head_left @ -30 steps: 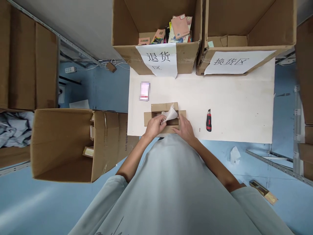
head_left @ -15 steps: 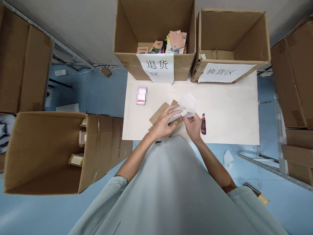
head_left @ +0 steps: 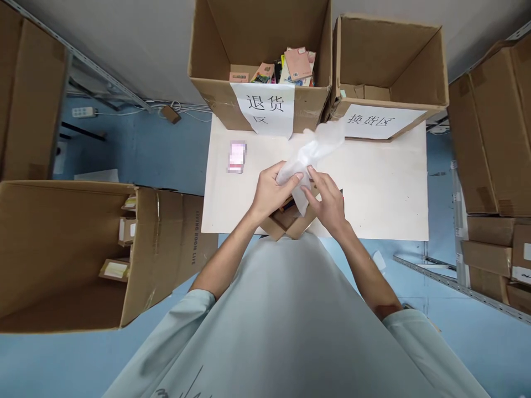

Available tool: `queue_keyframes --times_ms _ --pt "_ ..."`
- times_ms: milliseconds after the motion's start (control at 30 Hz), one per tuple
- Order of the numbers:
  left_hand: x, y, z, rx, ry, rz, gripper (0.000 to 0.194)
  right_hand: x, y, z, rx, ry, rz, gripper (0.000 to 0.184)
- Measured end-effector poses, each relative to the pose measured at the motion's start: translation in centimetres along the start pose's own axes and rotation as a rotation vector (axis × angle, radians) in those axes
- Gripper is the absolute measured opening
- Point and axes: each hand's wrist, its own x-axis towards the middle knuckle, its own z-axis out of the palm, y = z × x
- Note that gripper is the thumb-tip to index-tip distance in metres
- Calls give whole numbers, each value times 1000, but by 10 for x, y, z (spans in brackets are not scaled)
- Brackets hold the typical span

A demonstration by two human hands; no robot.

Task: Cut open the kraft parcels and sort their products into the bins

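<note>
My left hand (head_left: 269,190) is closed on a crumpled, translucent white packing wrap (head_left: 309,155), its thumb pressed over the near part. My right hand (head_left: 327,202) pinches the same wrap from the other side, fingertips and thumb at its edge. Whether anything lies inside the wrap I cannot tell. Below both hands, a small opened cardboard box (head_left: 274,228) sits at the table's near edge with its flaps spread. Something dark shows in it, partly covered by the wrap and hands.
A large carton (head_left: 215,102) with several small boxes and booklets stands at the back, beside another labelled carton (head_left: 404,91). A blurred pink-white item (head_left: 237,156) lies on the white table (head_left: 381,188). A big open carton (head_left: 62,265) is at left; stacked boxes (head_left: 493,138) are at right.
The wrap has been lifted and stretched out away from me, above the small box. Both hands have shifted around it, and the right one now covers most of the red-black utility knife.
</note>
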Motion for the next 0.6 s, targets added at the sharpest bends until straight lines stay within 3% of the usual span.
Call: queue_keyframes --times_ms 100,200,300,400,500,600 --pt "-6 -5 -1 7 -29 -12 38 5 10 -2 -49 48 -12 38" --pt "-14 -25 -6 80 -62 -22 38 17 31 -14 -84 132 11 30" --pt "-25 -59 -10 368 -120 -99 39 33 59 -34 -108 238 66 31" --pt "-39 -91 -4 757 -287 -207 25 45 81 -51 -142 328 96 34" --pt "-51 -109 11 980 -433 -287 23 51 86 -62 -176 367 124 34" --pt "-56 -116 24 1058 -469 -325 30 51 80 -66 -214 393 158 32"
